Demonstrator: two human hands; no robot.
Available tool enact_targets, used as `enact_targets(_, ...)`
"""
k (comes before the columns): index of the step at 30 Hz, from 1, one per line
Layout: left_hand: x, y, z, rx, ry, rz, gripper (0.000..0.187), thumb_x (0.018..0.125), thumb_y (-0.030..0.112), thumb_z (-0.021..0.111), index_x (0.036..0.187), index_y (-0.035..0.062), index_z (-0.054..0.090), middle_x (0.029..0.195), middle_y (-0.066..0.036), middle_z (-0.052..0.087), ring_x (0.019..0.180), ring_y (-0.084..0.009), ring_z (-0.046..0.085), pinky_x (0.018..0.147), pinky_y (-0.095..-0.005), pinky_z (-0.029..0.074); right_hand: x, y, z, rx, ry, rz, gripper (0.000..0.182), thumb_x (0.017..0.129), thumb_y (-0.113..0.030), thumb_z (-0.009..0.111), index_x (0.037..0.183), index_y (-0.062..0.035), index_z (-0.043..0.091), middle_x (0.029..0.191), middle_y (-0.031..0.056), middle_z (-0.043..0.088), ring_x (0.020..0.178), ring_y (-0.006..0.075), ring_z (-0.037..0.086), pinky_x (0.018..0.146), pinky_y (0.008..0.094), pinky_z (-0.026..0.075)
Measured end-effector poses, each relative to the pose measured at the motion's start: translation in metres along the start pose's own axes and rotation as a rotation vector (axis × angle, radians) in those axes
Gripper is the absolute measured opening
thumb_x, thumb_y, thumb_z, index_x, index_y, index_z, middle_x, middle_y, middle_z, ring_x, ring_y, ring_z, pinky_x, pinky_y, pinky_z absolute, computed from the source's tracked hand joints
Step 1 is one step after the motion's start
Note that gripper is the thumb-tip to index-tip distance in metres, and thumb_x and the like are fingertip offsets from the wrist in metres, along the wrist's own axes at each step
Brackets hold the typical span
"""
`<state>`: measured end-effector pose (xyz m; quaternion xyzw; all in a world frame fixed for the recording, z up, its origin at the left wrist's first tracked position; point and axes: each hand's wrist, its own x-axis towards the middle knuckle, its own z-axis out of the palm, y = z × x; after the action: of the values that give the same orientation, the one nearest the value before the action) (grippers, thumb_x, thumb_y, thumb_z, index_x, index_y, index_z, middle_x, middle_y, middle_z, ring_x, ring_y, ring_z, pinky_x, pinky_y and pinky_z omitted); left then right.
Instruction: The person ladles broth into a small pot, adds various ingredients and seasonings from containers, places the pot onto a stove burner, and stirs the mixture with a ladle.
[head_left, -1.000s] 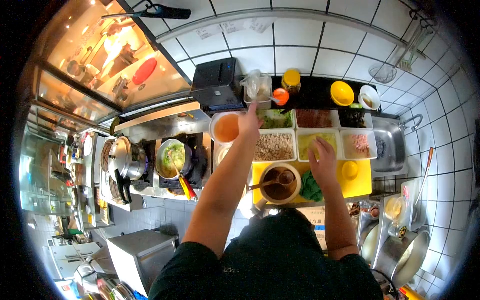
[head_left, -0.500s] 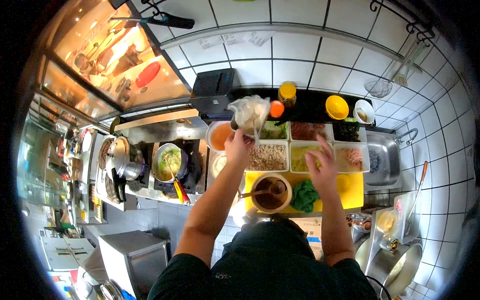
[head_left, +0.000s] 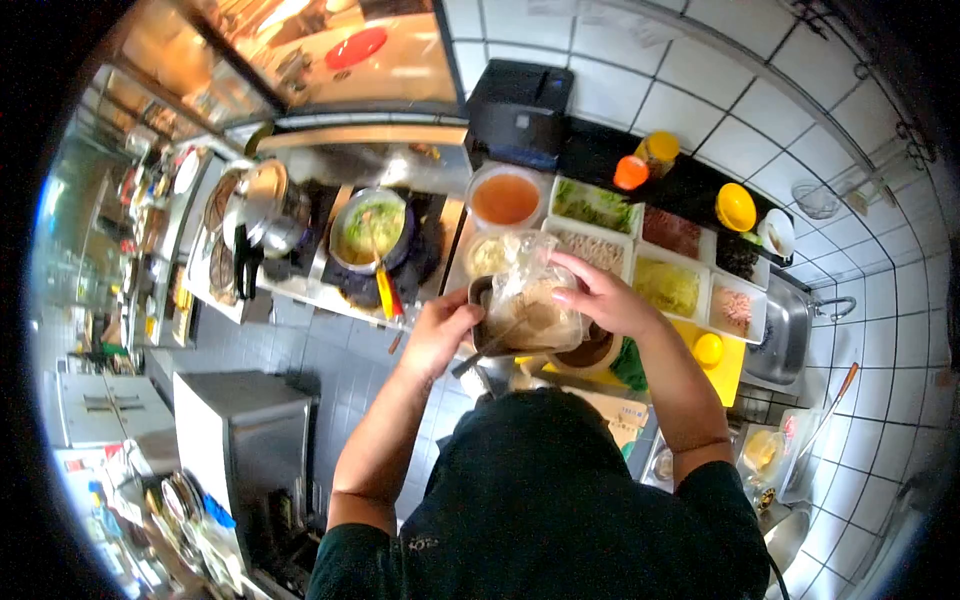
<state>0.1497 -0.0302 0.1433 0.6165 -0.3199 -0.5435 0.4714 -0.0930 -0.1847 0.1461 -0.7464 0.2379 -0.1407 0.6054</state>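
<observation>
My left hand (head_left: 447, 328) grips the side of a metal container (head_left: 490, 335) lined with a clear plastic bag (head_left: 540, 300) that has pale brown contents. A dark handle lies across the container. On the other side, my right hand (head_left: 603, 297) holds the bag's edge, fingers bent over it. Beneath the bag, a brown pot (head_left: 590, 352) is partly covered. Behind it stand white trays of chopped food, among them pale cubes (head_left: 597, 252) and yellow-green pieces (head_left: 667, 286). A tub of orange liquid (head_left: 505, 198) is beyond my left hand.
On the stove at left, a pan (head_left: 371, 230) of green and yellow food holds a utensil, beside a large pot (head_left: 275, 215). Dark leafy greens and a yellow cup (head_left: 708, 348) are on the yellow board (head_left: 729, 375). A sink (head_left: 787, 335) is at right.
The container and bag have come down from the back of the counter toward my body. My right hand has moved left and taken hold of the bag. The camera view has turned.
</observation>
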Motion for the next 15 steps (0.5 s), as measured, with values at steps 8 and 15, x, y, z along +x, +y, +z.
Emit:
enact_targets(8, -0.031, -0.045, -0.047, -0.468, 0.157, 0.089, 0.044, 0.094, 0.026, 0.06, 0.128, -0.0018, 0.06, 0.112, -0.01, 0.067, 0.104, -0.018, 0.061, 0.095, -0.0333, 0.046, -0.004, 0.004, 0.066, 0.364, -0.014, 0.231, 0.06, 0.096, -0.024, 0.065, 0.149, -0.007, 0.042, 0.135, 0.0094, 0.057, 0.115, 0.0139, 0.057, 0.099, 0.0294, 0.045)
enact_targets(15, -0.065, -0.054, -0.055, -0.366, 0.056, 0.31, 0.051, 0.086, 0.002, 0.059, 0.137, -0.0004, 0.053, 0.073, 0.001, 0.053, 0.062, -0.0074, 0.047, 0.051, -0.0203, 0.034, 0.0, 0.014, 0.095, 0.261, 0.107, 0.127, 0.059, 0.096, -0.019, 0.067, 0.146, 0.0013, 0.042, 0.137, 0.0132, 0.056, 0.121, 0.0166, 0.054, 0.103, 0.0307, 0.044)
